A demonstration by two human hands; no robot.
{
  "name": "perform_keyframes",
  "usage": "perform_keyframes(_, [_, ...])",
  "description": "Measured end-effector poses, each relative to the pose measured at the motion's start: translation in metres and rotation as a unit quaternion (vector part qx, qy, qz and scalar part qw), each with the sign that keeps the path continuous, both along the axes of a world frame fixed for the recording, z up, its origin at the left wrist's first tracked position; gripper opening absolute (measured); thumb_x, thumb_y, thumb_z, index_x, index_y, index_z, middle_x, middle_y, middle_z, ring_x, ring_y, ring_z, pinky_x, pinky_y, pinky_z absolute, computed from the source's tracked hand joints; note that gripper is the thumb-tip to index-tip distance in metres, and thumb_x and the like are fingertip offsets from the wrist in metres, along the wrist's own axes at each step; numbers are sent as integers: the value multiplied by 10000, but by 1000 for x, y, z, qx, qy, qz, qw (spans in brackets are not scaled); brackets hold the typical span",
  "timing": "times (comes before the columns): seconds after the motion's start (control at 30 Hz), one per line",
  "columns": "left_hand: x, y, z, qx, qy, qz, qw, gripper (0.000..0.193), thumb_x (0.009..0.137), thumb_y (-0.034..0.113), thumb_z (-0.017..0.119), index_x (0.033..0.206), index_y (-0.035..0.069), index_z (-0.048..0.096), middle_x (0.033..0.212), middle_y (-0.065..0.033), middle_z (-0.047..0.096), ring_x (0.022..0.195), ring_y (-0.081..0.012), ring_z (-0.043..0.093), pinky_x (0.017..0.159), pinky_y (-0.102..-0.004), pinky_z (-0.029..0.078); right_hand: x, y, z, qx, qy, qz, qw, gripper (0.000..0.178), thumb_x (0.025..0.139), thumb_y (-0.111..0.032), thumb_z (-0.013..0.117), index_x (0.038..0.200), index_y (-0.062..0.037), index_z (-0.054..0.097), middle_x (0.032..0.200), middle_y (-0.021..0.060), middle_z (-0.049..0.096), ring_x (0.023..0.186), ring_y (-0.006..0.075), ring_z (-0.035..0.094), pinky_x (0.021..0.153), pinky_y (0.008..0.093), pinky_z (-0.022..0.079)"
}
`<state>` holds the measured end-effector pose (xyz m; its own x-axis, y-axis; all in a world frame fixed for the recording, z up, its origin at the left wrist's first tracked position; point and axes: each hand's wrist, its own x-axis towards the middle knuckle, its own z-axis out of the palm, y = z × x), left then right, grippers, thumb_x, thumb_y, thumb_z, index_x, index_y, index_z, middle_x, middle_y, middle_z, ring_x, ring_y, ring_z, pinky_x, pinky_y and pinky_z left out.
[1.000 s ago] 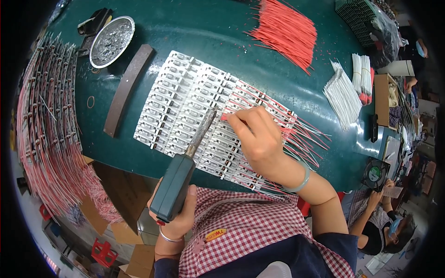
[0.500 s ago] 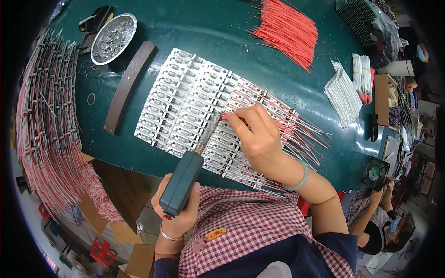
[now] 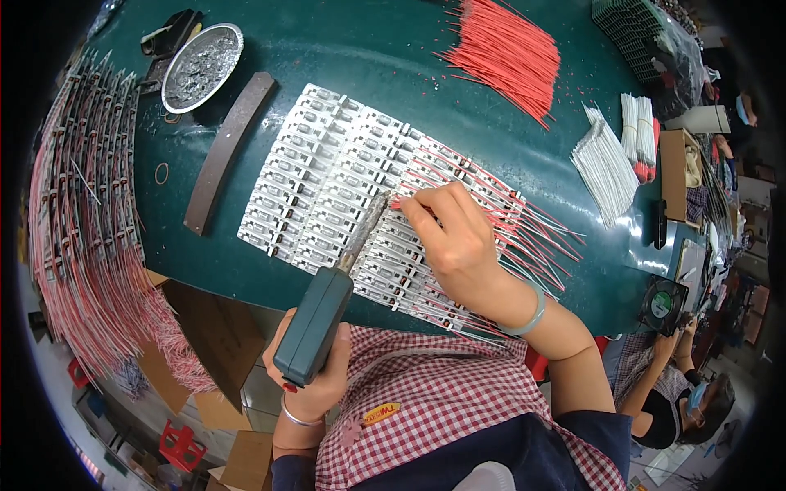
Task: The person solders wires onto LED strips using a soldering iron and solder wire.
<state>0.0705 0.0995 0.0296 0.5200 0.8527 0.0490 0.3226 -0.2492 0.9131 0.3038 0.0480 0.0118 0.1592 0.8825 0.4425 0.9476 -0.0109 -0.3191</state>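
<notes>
My left hand (image 3: pixel 324 394) is wrapped round a dark green soldering gun (image 3: pixel 313 327). Its long metal tip (image 3: pixel 366 232) slants up and away over a panel of white parts (image 3: pixel 332 188) laid out in rows. Over the panel's middle, my right hand (image 3: pixel 458 245) pinches a red wire (image 3: pixel 396 202), whose end lies close beside the tip; whether they touch I cannot tell. Red and white wires (image 3: pixel 532 229) trail from the right-hand row, partly covered by my right hand and wrist.
Left of the panel lie a curved brown bar (image 3: pixel 229 155) and a metal bowl (image 3: pixel 202 69) of silvery scraps. Red wires (image 3: pixel 503 61) and white wires (image 3: pixel 604 168) lie beyond and right. Wired strips (image 3: pixel 86 204) hang at far left. A small fan (image 3: pixel 661 305) stands near another person (image 3: pixel 692 401).
The soldering gun's body has shifted slightly left and toward me, with my left hand. My right hand stays almost in place, pinching the red wire.
</notes>
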Motion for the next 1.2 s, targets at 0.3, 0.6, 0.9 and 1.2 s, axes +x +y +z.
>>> perform_keyframes(0.3, [5, 1, 6, -5, 22, -21, 1000, 157, 754, -64, 735, 899, -64, 673, 868, -153, 672, 683, -241, 666, 625, -301, 525, 0, 0, -1, 8, 6, 1, 1000, 323, 684, 31, 664, 1006, 51, 675, 904, 119, 624, 783, 261, 594, 634, 355, 505])
perform_keyframes(0.6, [-5, -6, 0, -11, -4, 33, 999, 227, 788, -12, 739, 1003, -70, 693, 903, -149, 695, 737, -233, 692, 680, -290, 543, 1, -3, 1, -22, -6, 13, 1000, 282, 739, 0, 664, 1009, 78, 652, 935, 134, 590, 848, 267, 565, 706, 353, 502])
perform_keyframes(0.9, [-10, -7, 0, -24, -20, 32, 999, 251, 779, -23, 743, 1020, -76, 693, 916, -154, 700, 763, -233, 699, 700, -287, 542, -6, -7, 5, -2, 4, 16, 1000, 261, 739, 5, 676, 991, 70, 660, 922, 125, 602, 810, 257, 570, 664, 350, 496])
perform_keyframes(1.2, [-10, -7, -3, -3, -20, 2, 1000, 207, 772, -52, 730, 975, -71, 691, 917, -159, 692, 748, -242, 691, 684, -296, 540, -9, -6, -3, 4, -10, 17, 1000, 275, 724, 15, 686, 991, 81, 669, 910, 120, 604, 802, 246, 569, 638, 334, 493])
